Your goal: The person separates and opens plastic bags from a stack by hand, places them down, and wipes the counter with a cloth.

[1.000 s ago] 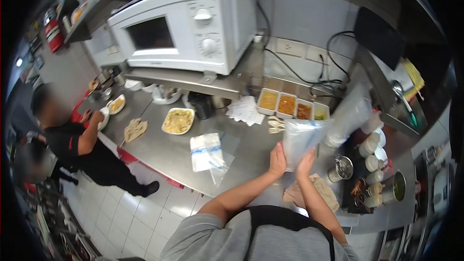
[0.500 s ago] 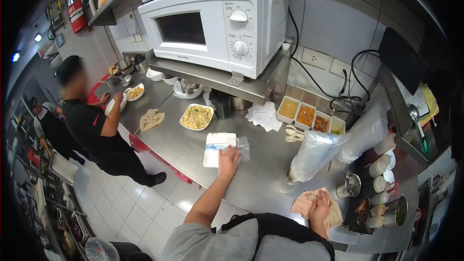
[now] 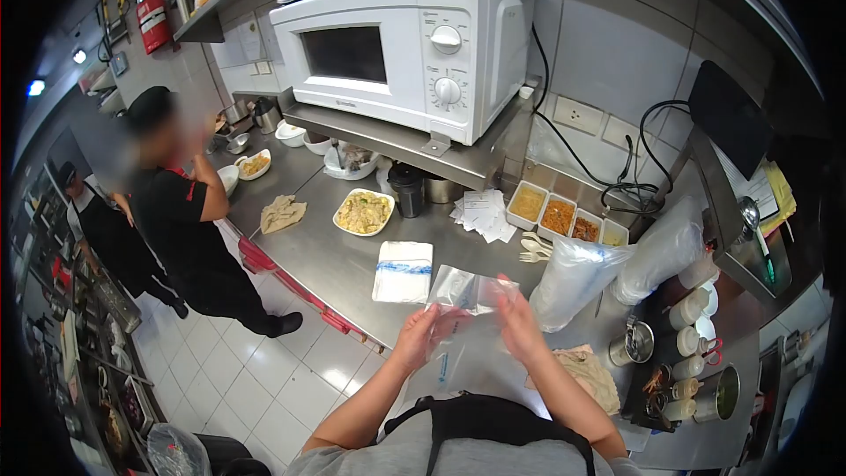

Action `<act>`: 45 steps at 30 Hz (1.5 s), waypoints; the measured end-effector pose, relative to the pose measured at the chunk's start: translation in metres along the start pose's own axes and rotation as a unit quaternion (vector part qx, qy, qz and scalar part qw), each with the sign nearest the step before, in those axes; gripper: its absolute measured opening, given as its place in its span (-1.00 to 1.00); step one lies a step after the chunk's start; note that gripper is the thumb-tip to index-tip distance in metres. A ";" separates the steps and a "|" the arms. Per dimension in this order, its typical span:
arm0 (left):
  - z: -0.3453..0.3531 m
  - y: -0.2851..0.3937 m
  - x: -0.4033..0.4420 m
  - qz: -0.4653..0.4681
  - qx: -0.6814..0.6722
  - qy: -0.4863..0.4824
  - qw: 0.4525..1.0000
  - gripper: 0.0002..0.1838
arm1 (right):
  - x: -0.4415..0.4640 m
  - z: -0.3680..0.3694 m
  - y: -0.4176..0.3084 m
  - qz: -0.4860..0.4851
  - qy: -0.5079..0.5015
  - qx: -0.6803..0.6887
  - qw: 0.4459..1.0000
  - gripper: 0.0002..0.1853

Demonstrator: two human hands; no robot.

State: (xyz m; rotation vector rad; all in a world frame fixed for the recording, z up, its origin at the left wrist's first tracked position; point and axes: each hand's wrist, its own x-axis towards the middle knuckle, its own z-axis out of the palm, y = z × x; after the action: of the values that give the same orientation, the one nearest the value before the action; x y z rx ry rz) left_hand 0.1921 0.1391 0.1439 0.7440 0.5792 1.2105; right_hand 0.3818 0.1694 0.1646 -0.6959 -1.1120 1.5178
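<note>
Clear bag point(image 3: 464, 295), print unreadable.

Grey wall tiles point(image 3: 626, 35) back a steel counter point(image 3: 330, 269); white floor tiles point(image 3: 264, 366) shine

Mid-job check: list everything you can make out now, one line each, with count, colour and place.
clear bag: 1, transparent, near centre, held
packet: 1, white with blue print, left of the bag
counter: 1, grey metal, across the view
food dish: 1, white, beyond the packet
tubs: 4, white, counter's back
paper slips: several, white, left of the tubs
wrapped stacks: 2, clear, right side
cloths: 2, beige, counter's left and right
microwave: 1, white, upper middle
bottles: several, pale, right
steel containers: several, silver, right and back
extinguisher: 1, red, upper left
co-workers: 2, mostly dark clothing, left
left hand: 1, bare, on the bag
right hand: 1, bare, on the bag
</note>
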 end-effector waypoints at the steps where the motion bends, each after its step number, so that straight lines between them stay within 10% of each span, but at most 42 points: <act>1: 0.000 0.001 -0.005 0.001 0.003 0.001 1.000 -0.57 | 0.008 0.003 -0.008 0.057 -0.014 0.045 0.997 -0.35; 8: 0.008 0.035 -0.017 0.102 0.039 -0.076 0.991 -0.50 | 0.014 0.031 -0.045 -0.099 -0.016 -0.274 0.956 -0.93; 13: 0.008 0.062 -0.007 0.128 0.302 -0.038 0.944 -0.57 | 0.002 0.027 -0.051 -0.148 -0.074 -0.317 0.934 -0.95; 18: 0.011 0.052 0.009 0.147 0.273 -0.068 0.948 -0.90 | -0.015 0.020 -0.062 -0.173 -0.027 -0.312 0.934 -0.81; 23: 0.059 0.036 0.000 0.137 0.288 -0.183 0.930 -0.66 | -0.026 -0.002 -0.059 -0.182 0.058 -0.362 0.912 -0.66; 27: 0.052 -0.021 0.010 -0.039 0.142 -0.261 0.954 -0.56 | -0.035 -0.016 -0.045 -0.080 0.078 0.004 0.994 -0.68; 30: 0.088 -0.005 0.009 -0.109 0.057 -0.239 0.963 -0.58 | -0.059 -0.027 -0.059 0.095 0.105 0.315 0.939 -0.71; 33: 0.106 -0.020 0.029 0.027 0.053 -0.227 0.972 -0.60 | -0.076 -0.058 -0.064 0.116 -0.046 0.326 0.937 -0.76; 37: 0.100 -0.004 0.061 -0.069 0.008 -0.320 0.945 -0.61 | -0.077 -0.084 -0.097 0.056 0.024 0.005 0.998 -0.83; 43: 0.134 0.022 0.130 -0.021 0.047 -0.230 0.972 -0.81 | -0.010 -0.091 -0.160 -0.131 0.171 -0.208 0.954 -0.85; 45: 0.127 0.009 0.145 -0.045 0.111 -0.174 0.977 -0.80 | -0.001 -0.107 -0.136 -0.059 0.233 -0.226 0.944 -0.83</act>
State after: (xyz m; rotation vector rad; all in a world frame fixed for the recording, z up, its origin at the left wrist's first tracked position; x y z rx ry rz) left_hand 0.3198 0.2556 0.2305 1.0826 0.4541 0.9121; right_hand 0.5320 0.1966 0.2460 -1.2080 -1.1124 0.9239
